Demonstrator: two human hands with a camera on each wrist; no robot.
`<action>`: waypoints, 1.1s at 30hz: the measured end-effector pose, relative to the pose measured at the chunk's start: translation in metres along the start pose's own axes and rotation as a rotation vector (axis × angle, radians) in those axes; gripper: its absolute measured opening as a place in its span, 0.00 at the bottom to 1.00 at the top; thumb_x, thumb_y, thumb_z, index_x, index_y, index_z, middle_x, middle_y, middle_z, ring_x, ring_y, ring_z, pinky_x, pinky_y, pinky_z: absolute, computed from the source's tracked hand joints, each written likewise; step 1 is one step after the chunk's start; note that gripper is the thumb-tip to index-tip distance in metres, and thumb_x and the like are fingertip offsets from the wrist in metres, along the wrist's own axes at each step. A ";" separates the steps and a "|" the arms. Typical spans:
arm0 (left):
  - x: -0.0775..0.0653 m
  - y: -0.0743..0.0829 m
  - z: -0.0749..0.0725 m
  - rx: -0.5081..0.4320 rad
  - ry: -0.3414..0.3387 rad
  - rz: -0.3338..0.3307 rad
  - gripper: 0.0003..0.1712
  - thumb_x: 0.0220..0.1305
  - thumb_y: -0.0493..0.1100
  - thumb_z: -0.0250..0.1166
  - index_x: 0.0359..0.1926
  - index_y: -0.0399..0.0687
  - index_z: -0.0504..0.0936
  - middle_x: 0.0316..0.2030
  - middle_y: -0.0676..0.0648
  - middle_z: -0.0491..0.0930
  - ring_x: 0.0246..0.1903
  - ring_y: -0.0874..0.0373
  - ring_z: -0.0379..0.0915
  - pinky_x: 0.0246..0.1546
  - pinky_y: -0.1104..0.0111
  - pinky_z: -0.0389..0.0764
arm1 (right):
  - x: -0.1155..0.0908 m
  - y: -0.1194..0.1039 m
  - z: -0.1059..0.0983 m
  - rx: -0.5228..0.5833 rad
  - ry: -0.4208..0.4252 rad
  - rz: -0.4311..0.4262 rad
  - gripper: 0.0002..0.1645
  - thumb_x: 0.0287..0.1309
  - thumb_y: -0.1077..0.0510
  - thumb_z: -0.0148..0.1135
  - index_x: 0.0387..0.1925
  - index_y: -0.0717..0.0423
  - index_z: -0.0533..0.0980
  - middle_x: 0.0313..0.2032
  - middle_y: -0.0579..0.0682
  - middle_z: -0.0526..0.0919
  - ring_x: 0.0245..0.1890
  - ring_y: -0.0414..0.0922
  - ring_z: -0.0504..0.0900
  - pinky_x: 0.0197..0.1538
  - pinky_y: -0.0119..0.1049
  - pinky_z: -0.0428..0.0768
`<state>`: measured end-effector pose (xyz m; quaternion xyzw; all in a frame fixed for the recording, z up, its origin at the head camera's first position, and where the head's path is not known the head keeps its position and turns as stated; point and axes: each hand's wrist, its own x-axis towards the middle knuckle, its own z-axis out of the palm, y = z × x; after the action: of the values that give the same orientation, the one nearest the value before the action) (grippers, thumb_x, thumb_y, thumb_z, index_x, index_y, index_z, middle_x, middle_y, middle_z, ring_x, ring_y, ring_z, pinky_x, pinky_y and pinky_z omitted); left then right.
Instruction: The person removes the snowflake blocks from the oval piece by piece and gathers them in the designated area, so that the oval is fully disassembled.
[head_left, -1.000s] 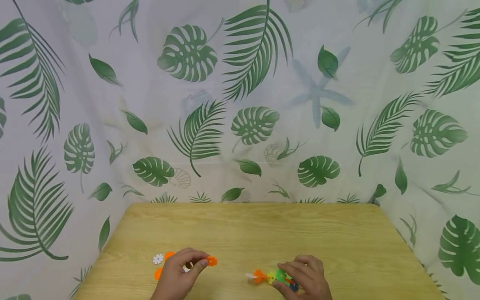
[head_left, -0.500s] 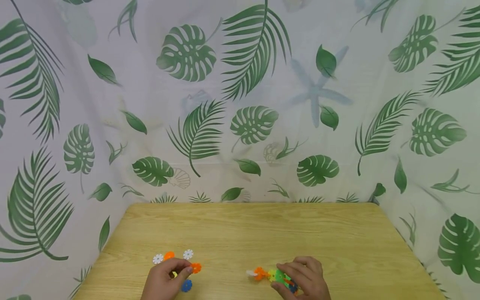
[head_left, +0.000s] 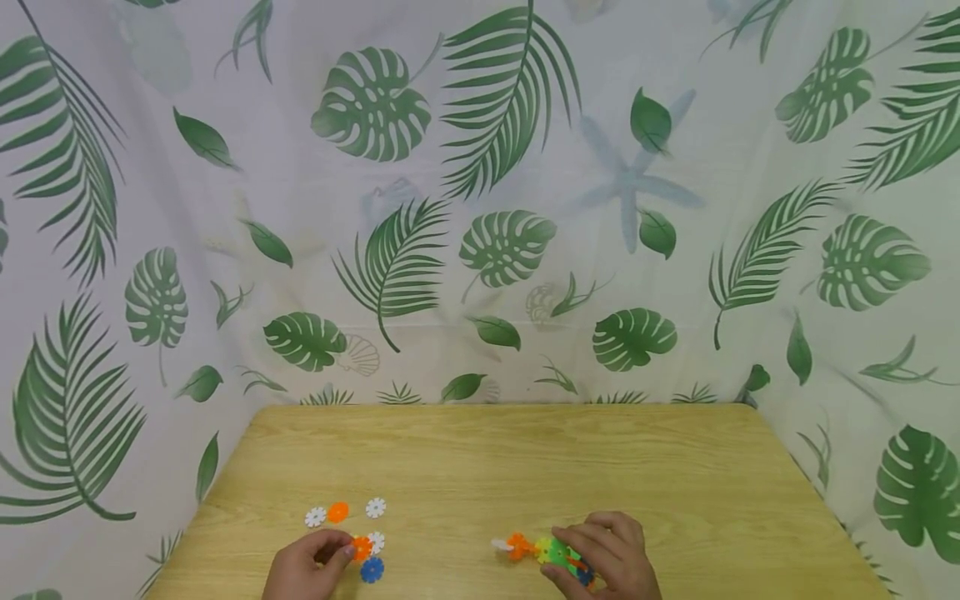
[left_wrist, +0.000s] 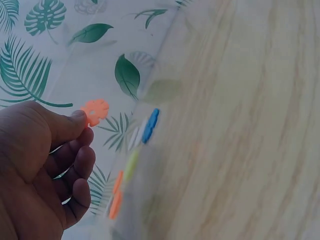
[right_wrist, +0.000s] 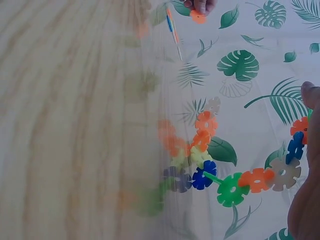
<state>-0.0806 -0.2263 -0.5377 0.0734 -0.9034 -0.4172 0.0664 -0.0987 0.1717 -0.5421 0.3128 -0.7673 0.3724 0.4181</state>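
Note:
My left hand pinches an orange snowflake disc between thumb and fingertip. The left wrist view shows the notched edge of this disc, with the other fingers curled below it. In the head view it overlaps a white disc, just above a blue disc. My right hand holds a chain of interlocked snowflake discs, partly hidden under the fingers. Seen from the right wrist, the chain has orange, yellow, blue, white and green discs, and its near end reaches the thumb.
Farther back on the left lie a white disc, an orange disc and another white disc. The wooden table ends at a leaf-patterned curtain behind and at both sides.
My left hand has moved left and slightly down with the orange disc, uncovering white and blue discs on the table. The right hand and the chain have stayed nearly still.

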 end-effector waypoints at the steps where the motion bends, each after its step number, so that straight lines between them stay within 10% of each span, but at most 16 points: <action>1: 0.000 -0.002 0.000 0.006 -0.005 -0.005 0.04 0.62 0.37 0.74 0.34 0.51 0.88 0.27 0.58 0.82 0.28 0.65 0.75 0.34 0.71 0.77 | 0.000 0.000 0.000 0.001 0.001 -0.002 0.23 0.59 0.37 0.75 0.46 0.47 0.89 0.36 0.40 0.89 0.41 0.42 0.76 0.57 0.35 0.63; 17: 0.015 -0.028 0.004 0.196 -0.212 -0.138 0.06 0.64 0.43 0.73 0.35 0.46 0.88 0.29 0.55 0.83 0.28 0.60 0.75 0.33 0.61 0.78 | 0.001 0.003 0.002 0.007 0.001 -0.029 0.23 0.57 0.39 0.77 0.47 0.49 0.88 0.36 0.41 0.89 0.40 0.43 0.76 0.57 0.36 0.63; 33: 0.021 -0.030 0.002 0.250 -0.238 -0.178 0.06 0.62 0.44 0.74 0.32 0.47 0.87 0.27 0.55 0.82 0.27 0.59 0.76 0.33 0.60 0.78 | 0.001 -0.001 0.003 0.003 0.009 -0.012 0.23 0.60 0.36 0.74 0.45 0.49 0.89 0.35 0.42 0.89 0.39 0.43 0.76 0.56 0.37 0.64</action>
<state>-0.0989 -0.2477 -0.5609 0.1107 -0.9396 -0.3118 -0.0877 -0.0989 0.1686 -0.5421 0.3165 -0.7629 0.3723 0.4233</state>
